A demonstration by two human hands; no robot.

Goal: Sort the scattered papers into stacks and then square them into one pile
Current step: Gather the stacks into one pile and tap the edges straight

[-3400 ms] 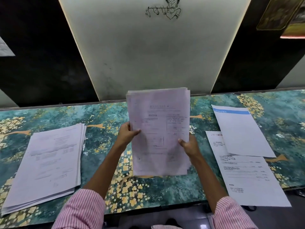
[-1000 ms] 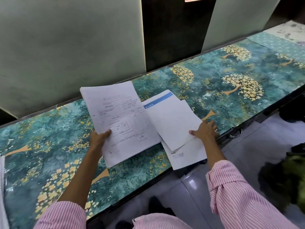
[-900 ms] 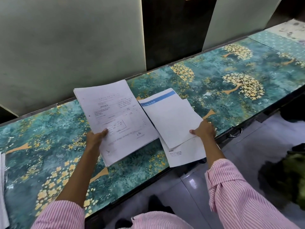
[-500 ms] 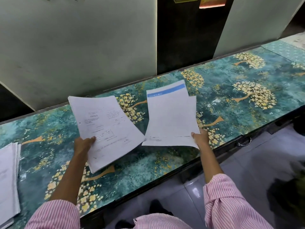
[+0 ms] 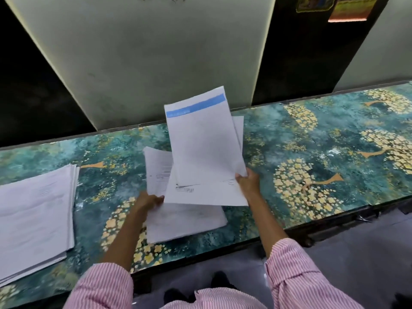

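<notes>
My right hand pinches the lower right corner of two loose sheets, the top one a sheet with a blue header band, lifted and tilted above the table. Under them my left hand grips the left edge of a printed stack, which lies low over the table's front middle and is partly hidden by the raised sheets. A second stack of white papers lies flat at the left end of the table.
The teal tabletop with golden tree patterns runs to the right. Its front edge is close to my body. Pale wall panels and dark panels stand right behind the table.
My right hand has carried the two sheets leftwards, over the stack in my left hand. The camera swung left, so the left stack shows more fully.
</notes>
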